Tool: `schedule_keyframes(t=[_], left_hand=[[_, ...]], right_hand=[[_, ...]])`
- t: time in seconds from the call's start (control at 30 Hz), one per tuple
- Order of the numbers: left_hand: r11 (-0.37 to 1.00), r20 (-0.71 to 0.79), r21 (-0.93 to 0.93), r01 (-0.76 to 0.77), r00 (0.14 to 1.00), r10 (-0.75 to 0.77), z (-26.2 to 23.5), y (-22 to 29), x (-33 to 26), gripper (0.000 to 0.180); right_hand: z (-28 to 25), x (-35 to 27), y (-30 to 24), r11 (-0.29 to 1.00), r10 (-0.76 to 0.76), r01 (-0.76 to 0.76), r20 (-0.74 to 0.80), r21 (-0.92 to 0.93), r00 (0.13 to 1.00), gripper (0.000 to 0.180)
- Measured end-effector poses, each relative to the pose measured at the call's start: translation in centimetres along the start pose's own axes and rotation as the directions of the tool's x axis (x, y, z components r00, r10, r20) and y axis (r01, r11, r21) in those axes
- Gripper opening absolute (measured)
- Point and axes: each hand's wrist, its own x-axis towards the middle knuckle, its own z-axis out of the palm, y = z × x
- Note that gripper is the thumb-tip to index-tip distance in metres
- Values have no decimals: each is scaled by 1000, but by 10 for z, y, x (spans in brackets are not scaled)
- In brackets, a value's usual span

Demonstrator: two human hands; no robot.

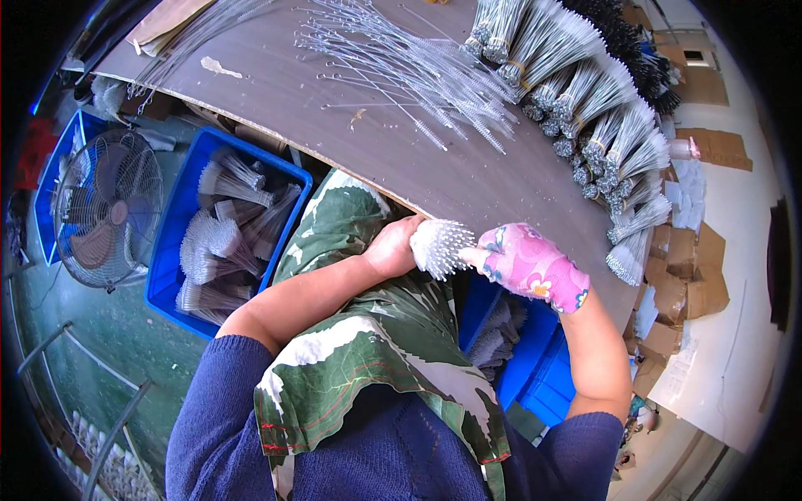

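Note:
Over my lap, at the table's near edge, I hold a bundle of thin wire tube brushes (440,248), its white brush ends turned up toward me. My bare left hand (397,246) is wrapped around the bundle from the left. My right hand (533,265), in a pink flowered glove with bare fingertips, is closed, its fingertips pressed to the bundle's right edge. The bundle's lower part is hidden. Beyond my hands, loose wire brushes (401,71) with looped ends lie spread on the brown table (292,100).
Tied brush bundles (622,150) line the table's right side, with black ones (622,42) behind. At left stand a blue crate (159,288) of bundles and a floor fan (109,209). Another blue crate (547,376) sits under my right arm. Cardboard pieces (697,267) lie at far right.

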Motion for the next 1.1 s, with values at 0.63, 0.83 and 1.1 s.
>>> schedule_keyframes(t=[0.63, 0.83, 1.1], left_hand=[[1000, 14, -9, 8, 1000, -8, -2, 8, 1, 43], [1000, -1, 2, 12, 1000, -12, 0, 2, 0, 42], [936, 36, -336, -111, 991, 130, 1, 50, -6, 31]], right_hand=[[6, 7, 4, 994, -87, 84, -38, -76, 996, 42], [0, 6, -10, 987, -90, 83, -39, -140, 995, 41], [-31, -25, 16, 792, -203, 265, -171, 550, 964, 38]])
